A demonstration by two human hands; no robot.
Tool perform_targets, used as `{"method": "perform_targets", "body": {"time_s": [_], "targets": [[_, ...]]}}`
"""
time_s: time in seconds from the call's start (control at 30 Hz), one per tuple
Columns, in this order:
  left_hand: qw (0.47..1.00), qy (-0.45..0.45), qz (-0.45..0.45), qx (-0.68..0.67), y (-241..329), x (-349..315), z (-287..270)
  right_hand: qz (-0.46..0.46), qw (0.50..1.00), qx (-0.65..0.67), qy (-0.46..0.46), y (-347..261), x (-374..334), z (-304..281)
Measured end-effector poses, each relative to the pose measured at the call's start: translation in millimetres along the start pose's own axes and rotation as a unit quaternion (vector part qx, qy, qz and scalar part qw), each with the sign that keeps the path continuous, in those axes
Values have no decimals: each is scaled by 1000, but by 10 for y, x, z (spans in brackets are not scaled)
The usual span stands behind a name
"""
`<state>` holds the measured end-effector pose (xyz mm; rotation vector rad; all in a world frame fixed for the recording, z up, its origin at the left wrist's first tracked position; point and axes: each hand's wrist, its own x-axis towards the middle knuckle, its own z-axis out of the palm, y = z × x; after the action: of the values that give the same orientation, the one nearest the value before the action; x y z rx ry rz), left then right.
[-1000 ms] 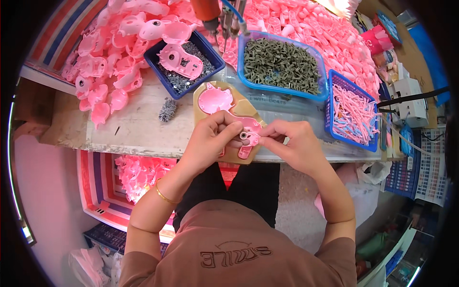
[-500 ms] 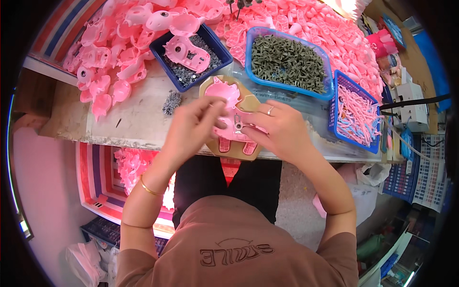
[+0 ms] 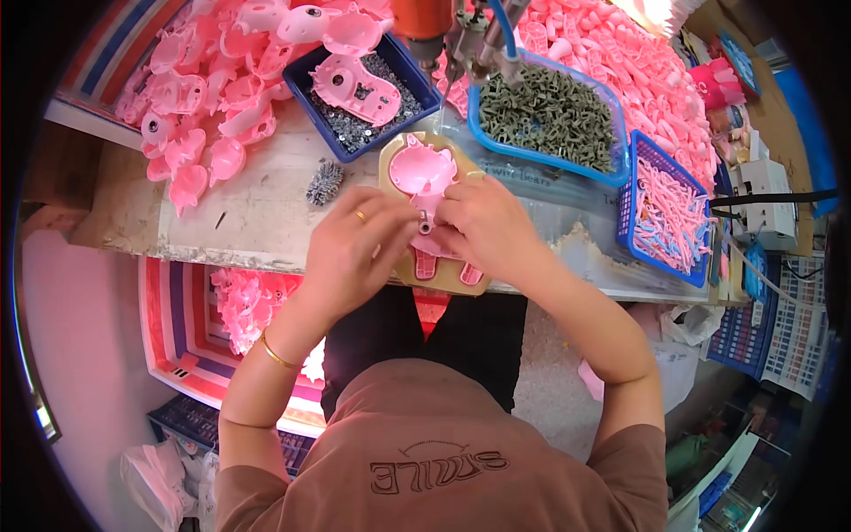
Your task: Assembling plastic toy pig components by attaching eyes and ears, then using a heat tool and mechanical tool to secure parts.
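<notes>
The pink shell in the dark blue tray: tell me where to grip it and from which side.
Probably best pinch the pink shell by its rounded near end, coming from the person's side: that end lies over small grey parts, away from the pile, while a cup-shaped shell crowds its far end.

A brown T-shirt point(image 3: 417, 399) is being worn, its short sleeves point(image 3: 634, 479) being ended above the elbows. It is being decorated by a row of outlined dark lettering point(image 3: 441, 473), alongside which a thin curved line point(image 3: 434, 442) is being displayed. Below it, black trousers point(image 3: 483, 346) are being worn. The left forearm point(image 3: 297, 326) is being circled by a slim gold-coloured bangle point(image 3: 277, 353), and one finger of the left hand point(image 3: 355, 239) is being banded by a narrow gold-coloured ring point(image 3: 361, 215).
</notes>
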<state>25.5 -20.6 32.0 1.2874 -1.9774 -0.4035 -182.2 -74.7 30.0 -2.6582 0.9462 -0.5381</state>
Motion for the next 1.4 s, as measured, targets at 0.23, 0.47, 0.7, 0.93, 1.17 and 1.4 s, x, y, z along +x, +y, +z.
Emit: {"method": "perform_targets", "body": {"time_s": [0.23,0.47,0.7,0.93,1.17,1.4], "targets": [[977,-129,133,108,-45,-47,81,8,1000,3,-22,20,-43,-126],[981,-128,111,98,-32,-109,98,103,995,4,5,-41,-346,-217],[980,-133,108,102,-18,-89,137,148,988,28,21,-26,-395,-221],[983,-110,111,98,-25,-76,144,214,975,24,-58,32,-311,-263],[984,-107,114,82,-15,-93,129,166,974,-52,-147,-139,-46,-483],[987,-74,112,93,-37,49,19,4,908,-55,415,-514,1091,-661]]}}
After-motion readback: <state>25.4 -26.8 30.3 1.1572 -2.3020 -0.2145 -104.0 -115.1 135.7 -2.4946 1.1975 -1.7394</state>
